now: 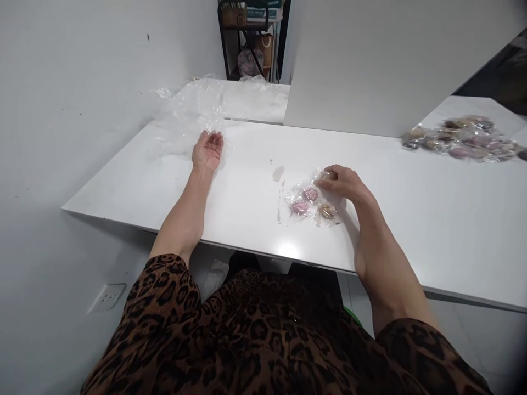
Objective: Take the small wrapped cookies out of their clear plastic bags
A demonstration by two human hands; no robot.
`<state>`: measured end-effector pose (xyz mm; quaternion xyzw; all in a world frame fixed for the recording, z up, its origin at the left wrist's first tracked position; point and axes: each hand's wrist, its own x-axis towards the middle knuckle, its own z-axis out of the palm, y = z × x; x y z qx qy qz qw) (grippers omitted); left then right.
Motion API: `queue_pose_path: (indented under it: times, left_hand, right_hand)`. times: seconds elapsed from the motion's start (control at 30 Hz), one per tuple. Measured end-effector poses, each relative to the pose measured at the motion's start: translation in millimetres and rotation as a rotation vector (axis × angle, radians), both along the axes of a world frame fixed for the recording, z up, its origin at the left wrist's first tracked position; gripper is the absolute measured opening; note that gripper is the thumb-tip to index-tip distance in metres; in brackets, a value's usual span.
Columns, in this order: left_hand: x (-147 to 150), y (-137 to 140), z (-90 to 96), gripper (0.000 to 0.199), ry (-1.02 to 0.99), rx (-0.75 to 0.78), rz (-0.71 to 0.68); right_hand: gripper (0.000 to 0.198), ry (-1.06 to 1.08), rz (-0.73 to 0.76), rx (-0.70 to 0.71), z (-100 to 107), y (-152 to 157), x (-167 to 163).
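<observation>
Left hand (208,151): palm turned up, fingers curled, at the edge of the clear plastic (185,118); cannot tell whether they grip any
Right hand (345,184): thumb and fingers bent about one of the wrapped pieces (310,195); cannot tell if clamped
Cluster: wrapped pieces, pink and brownish, on the bench (247,197) by the right hand
Pile of packets (473,144): far right, beside the white panel (349,71), well apart from both hands

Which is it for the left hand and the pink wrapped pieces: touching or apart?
Apart. The head view shows a stretch of white tabletop between the left hand and the pink wrapped pieces.
</observation>
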<state>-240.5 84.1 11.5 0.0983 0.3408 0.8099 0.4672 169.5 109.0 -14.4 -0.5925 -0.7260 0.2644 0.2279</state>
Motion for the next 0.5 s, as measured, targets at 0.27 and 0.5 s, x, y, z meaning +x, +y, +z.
queue_pose_path:
  times: [0.27, 0.5]
  left_hand:
    - [9, -1, 2.4, 0.023, -0.024, -0.022, -0.053]
    - [17, -2, 4.7, 0.014, -0.046, -0.031, -0.083]
  right_hand:
    - [0.046, 0.471, -0.001, -0.115, 40, -66, 22]
    - [0.040, 0.115, 0.206, -0.208, 33, -115, 22]
